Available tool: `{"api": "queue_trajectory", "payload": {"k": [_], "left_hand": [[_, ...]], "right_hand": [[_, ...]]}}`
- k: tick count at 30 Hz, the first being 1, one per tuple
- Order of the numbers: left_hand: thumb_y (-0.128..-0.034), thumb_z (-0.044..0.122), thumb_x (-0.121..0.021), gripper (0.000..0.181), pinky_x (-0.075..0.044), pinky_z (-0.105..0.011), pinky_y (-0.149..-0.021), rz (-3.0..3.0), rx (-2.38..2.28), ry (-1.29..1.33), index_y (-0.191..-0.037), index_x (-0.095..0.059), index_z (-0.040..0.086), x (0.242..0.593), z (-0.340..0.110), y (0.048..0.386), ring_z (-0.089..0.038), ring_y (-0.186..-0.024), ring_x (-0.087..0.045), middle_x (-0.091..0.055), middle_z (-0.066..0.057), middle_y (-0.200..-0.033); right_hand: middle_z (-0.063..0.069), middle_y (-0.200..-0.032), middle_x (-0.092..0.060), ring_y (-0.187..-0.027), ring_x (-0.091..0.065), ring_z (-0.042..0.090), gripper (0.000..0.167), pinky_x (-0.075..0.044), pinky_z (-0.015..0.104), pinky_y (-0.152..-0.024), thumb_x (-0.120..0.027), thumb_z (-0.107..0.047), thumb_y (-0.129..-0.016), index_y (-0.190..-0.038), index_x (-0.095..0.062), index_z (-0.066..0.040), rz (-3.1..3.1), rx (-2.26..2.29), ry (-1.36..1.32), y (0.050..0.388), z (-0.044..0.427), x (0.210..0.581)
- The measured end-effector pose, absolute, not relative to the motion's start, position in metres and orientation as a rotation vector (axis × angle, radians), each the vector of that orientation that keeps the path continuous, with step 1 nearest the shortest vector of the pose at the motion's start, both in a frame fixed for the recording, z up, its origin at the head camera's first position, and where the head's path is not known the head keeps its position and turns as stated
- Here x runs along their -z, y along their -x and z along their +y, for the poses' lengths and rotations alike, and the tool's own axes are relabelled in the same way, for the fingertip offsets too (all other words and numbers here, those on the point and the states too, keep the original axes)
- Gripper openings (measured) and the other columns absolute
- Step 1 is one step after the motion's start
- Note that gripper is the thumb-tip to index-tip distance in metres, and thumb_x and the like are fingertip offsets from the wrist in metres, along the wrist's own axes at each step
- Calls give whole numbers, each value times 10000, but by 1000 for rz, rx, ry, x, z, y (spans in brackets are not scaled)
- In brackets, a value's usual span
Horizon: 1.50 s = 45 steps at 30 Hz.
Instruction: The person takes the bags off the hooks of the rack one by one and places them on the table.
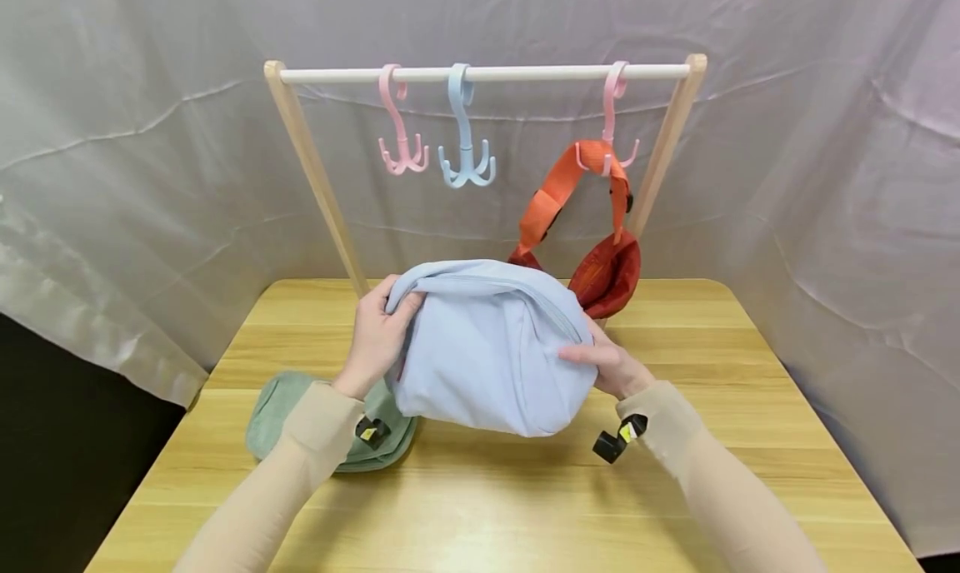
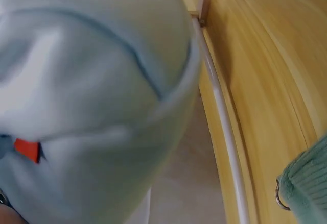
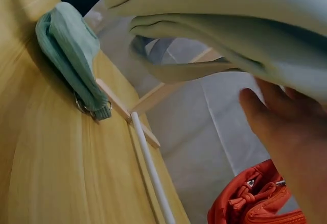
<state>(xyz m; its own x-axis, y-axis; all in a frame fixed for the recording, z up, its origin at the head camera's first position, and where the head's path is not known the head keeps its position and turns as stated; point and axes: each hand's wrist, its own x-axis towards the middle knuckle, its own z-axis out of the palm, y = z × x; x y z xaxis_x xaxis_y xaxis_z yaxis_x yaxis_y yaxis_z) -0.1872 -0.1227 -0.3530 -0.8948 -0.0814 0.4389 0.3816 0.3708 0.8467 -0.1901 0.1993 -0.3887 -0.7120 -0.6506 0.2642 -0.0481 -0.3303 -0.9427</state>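
A light blue zippered bag (image 1: 480, 348) is held up above the table, between both hands. My left hand (image 1: 380, 327) grips its left end, thumb in front and fingers behind. At the other end my right hand (image 1: 609, 363) holds the bag with the thumb on its front; the fingers behind are partly hidden. In the right wrist view the right hand (image 3: 291, 127) lies under the bag's folded fabric (image 3: 204, 35). The left wrist view is mostly filled by the blue bag (image 2: 92, 81), and hardly any of the left hand shows there.
A rack with a white bar (image 1: 540, 73) carries a pink hook (image 1: 401, 132), a blue hook (image 1: 465, 132) and another pink hook (image 1: 611, 115). From the right hook hangs a red bag (image 1: 611, 277) by its orange strap. A green corduroy bag (image 1: 281, 411) lies on the wooden table (image 1: 487, 506).
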Motion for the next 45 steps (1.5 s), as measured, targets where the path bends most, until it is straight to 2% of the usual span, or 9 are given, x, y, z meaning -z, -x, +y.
{"api": "queue_trajectory", "payload": {"k": [4, 8, 11, 14, 18, 24, 30, 36, 45], "left_hand": [[-964, 282, -687, 238, -458, -198, -710, -2313, 1634, 233, -1035, -707, 55, 349, -126, 188, -82, -783, -558, -649, -44, -909], [-975, 327, -662, 314, -501, -217, -782, -2424, 1758, 244, -1147, -683, 65, 346, -128, 187, -120, -934, -581, -654, -73, -1103], [-995, 311, -627, 355, -488, -217, -860, -2459, 1855, 281, -1241, -643, 56, 348, -132, 187, -142, -1071, -533, -590, -105, -1257], [-1016, 293, -580, 402, -485, -213, -890, -2447, 2011, 307, -1319, -583, 29, 351, -136, 187, -126, -1120, -495, -509, -80, -1317], [-1033, 319, -517, 398, -534, -247, -858, -2421, 2314, 305, -1365, -519, 100, 356, -143, 186, -86, -1036, -585, -562, 10, -1217], [-1029, 281, -501, 187, -574, -288, -800, -2437, 2560, 375, -1171, -574, 182, 367, -151, 180, -78, -883, -683, -704, 76, -974], [-1017, 176, -539, 178, -595, -309, -775, -2535, 2533, 431, -1188, -543, 126, 379, -156, 176, -108, -882, -704, -704, 41, -1002], [-1025, 179, -541, 238, -580, -303, -815, -2587, 2534, 374, -1241, -509, 83, 394, -155, 174, -108, -919, -678, -669, 37, -1043], [-1028, 185, -548, 403, -570, -298, -843, -2699, 2453, 383, -1332, -459, -65, 423, -148, 170, -107, -942, -667, -657, 6, -1063]], "right_hand": [[-54, -1163, -605, -1028, -604, 80, 395, -534, 252, -913, -528, -56, -934, -1297, -496, -208, 1580, 2210, 767, 194, 192, 391], [-59, -1140, -631, -1010, -623, 71, 391, -546, 240, -892, -457, 23, -937, -1251, -530, -198, 1548, 2349, 685, 195, 188, 395], [-64, -1122, -654, -997, -644, 62, 394, -557, 228, -869, -442, 48, -937, -1232, -549, -190, 1505, 2413, 668, 194, 185, 397], [-63, -1112, -671, -984, -659, 65, 381, -565, 228, -851, -445, 48, -951, -1221, -571, -189, 1467, 2453, 652, 192, 183, 396], [-65, -1080, -684, -949, -679, 68, 375, -578, 235, -817, -440, 47, -961, -1201, -584, -203, 1448, 2504, 594, 189, 181, 394], [-78, -1063, -678, -935, -672, 59, 357, -566, 224, -819, -433, 28, -975, -1189, -583, -215, 1443, 2530, 516, 184, 181, 392], [-82, -1038, -692, -915, -675, 61, 302, -564, 227, -817, -434, -10, -1003, -1160, -603, -205, 1439, 2506, 413, 180, 181, 395], [-87, -1001, -714, -894, -689, 54, 251, -571, 230, -802, -475, -38, -1005, -1142, -605, -204, 1512, 2423, 247, 176, 182, 399], [-104, -995, -709, -913, -685, 41, 170, -571, 232, -814, -543, -98, -1001, -1148, -562, -182, 1655, 2230, 115, 167, 193, 419]]}}
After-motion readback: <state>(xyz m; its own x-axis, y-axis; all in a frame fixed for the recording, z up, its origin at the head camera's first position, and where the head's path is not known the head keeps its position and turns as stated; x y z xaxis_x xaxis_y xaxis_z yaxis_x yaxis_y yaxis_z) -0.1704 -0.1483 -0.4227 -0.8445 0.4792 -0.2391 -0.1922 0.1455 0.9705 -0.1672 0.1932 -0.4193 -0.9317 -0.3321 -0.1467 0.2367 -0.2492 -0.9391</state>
